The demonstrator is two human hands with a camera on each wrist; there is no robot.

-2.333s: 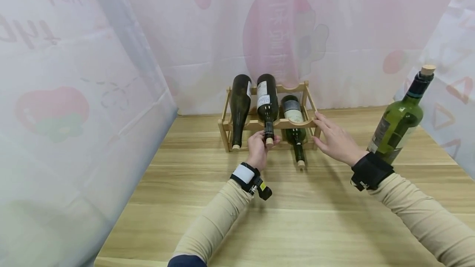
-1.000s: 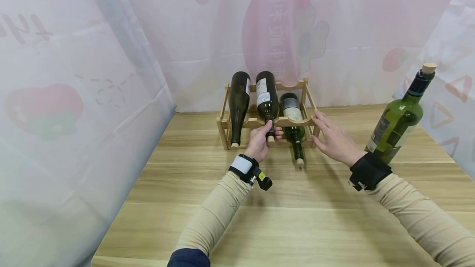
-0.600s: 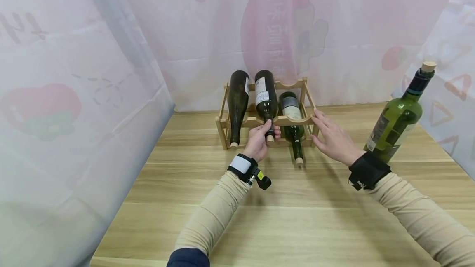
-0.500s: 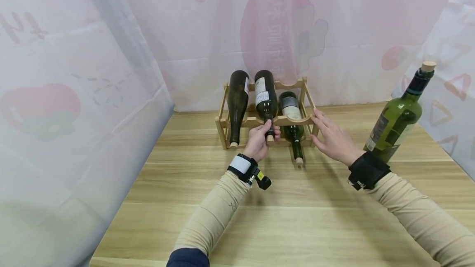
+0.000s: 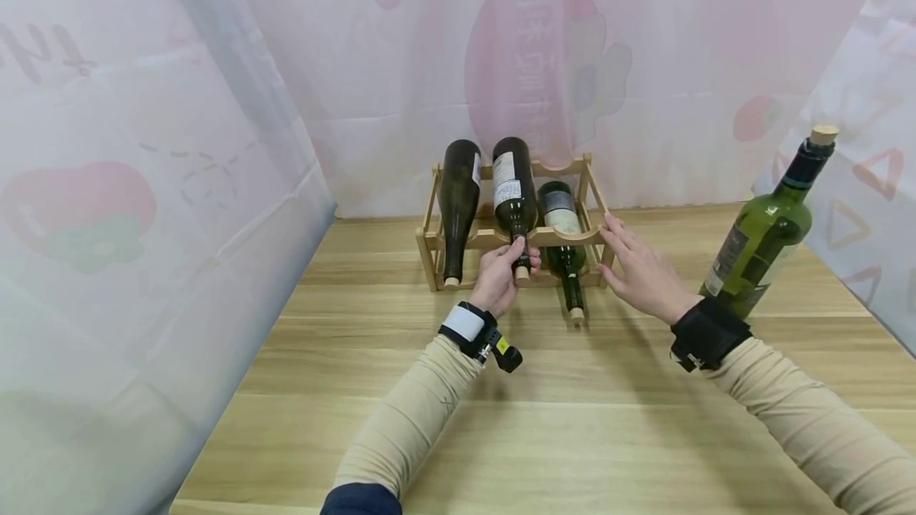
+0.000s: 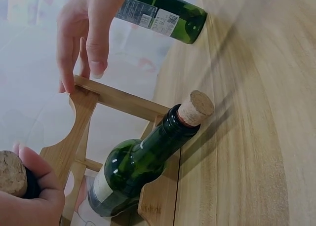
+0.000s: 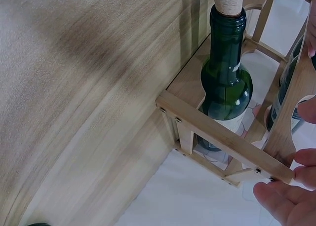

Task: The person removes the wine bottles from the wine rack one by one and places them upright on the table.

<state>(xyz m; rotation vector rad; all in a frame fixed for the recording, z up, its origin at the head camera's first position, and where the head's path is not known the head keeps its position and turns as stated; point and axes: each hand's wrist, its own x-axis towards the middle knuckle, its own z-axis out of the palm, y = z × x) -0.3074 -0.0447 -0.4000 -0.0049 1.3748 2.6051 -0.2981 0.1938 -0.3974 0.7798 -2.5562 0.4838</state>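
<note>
My left hand [image 5: 498,280] grips the neck of a dark wine bottle [image 5: 517,205], thumb on top, with its cork toward me. That bottle lies in the middle upper slot of a wooden wine rack [image 5: 481,239]. To its left, a second dark bottle [image 5: 459,197] lies in the upper tier. Below on the right, a green corked bottle [image 5: 570,261] lies in the lower tier, neck outward. At the rack's front right corner rests my right hand [image 5: 647,272], its fingers extended against the wood.
A green corked wine bottle [image 5: 762,241] stands upright on the wooden table [image 5: 565,435], behind my right wrist. Printed curtains [image 5: 401,62] hang behind the rack and along both sides.
My left hand went from under the middle bottle's neck to gripping it with the thumb on top. Over the last second both hands stay nearly still. The view shifts slightly.
</note>
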